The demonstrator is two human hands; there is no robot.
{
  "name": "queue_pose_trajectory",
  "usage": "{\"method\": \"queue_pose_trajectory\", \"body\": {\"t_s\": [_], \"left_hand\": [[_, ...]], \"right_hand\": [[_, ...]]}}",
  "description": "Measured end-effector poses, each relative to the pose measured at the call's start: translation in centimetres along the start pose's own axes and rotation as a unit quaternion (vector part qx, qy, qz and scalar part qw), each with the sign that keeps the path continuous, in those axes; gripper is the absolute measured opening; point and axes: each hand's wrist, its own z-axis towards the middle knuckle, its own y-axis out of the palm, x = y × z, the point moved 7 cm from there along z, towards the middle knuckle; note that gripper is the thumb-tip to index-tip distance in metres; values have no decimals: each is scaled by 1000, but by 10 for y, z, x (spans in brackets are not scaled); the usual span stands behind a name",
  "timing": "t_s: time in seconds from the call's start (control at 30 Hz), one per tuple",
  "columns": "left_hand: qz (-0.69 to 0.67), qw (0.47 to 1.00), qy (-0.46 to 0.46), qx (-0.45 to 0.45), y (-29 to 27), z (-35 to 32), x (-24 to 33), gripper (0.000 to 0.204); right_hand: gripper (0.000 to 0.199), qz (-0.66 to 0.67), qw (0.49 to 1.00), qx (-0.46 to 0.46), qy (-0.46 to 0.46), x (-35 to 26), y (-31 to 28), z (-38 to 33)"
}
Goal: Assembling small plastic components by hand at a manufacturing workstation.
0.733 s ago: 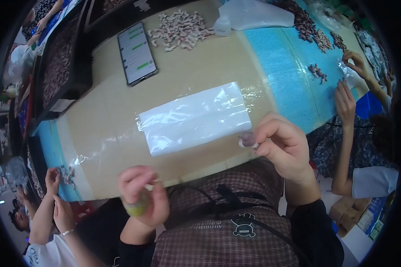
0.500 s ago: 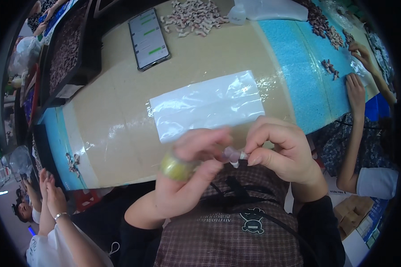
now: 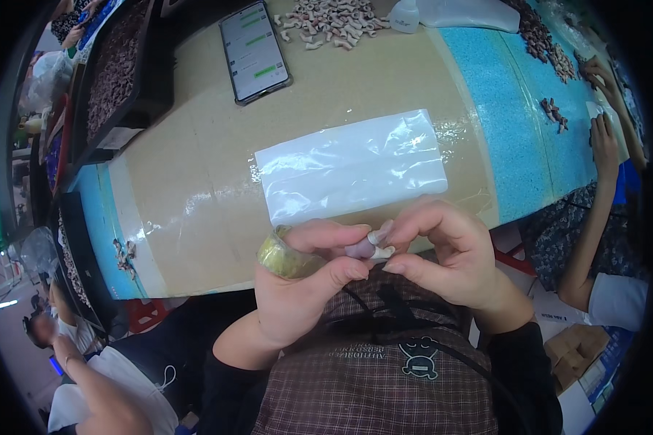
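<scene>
Close to my apron, both hands meet around a small mauve piece with white ends (image 3: 360,250). Its exact kind is hard to make out. Thumb and fingers of my left hand (image 3: 297,279) pinch the mauve part, and a yellowish roll of tape (image 3: 289,255) sits around that hand. My right hand (image 3: 450,250) is closed at the white end, thumb and forefinger against it. Just beyond the hands, a glossy white sheet (image 3: 352,168) lies flat on the tan-covered table (image 3: 196,185).
Farther off are a phone (image 3: 255,54) with a lit screen, a heap of small whitish-pink pieces (image 3: 334,22) and a small white bottle (image 3: 404,16). A black tray (image 3: 152,87) of dark pieces stands at left. Co-workers' hands (image 3: 604,148) work on the blue mat (image 3: 519,138).
My left hand's fingers have closed in on the mauve piece, and the right hand has shifted slightly. The whole view has moved a little. The co-worker at left has lowered and changed arm position.
</scene>
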Motion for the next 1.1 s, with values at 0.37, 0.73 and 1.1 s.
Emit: {"method": "queue_pose_trajectory", "body": {"t_s": [0.37, 0.73, 1.1], "left_hand": [[103, 988, 112, -29, 6, -7, 10, 32], [14, 995, 10, 98, -16, -14, -1, 26], [376, 766, 145, 501, -268, -104, 81, 19]], "right_hand": [[17, -35, 997, 25, -69, -8, 2, 1], [24, -160, 984, 32, -76, -22, 6, 10], [29, -332, 865, 376, 9, 8, -181, -51]]}}
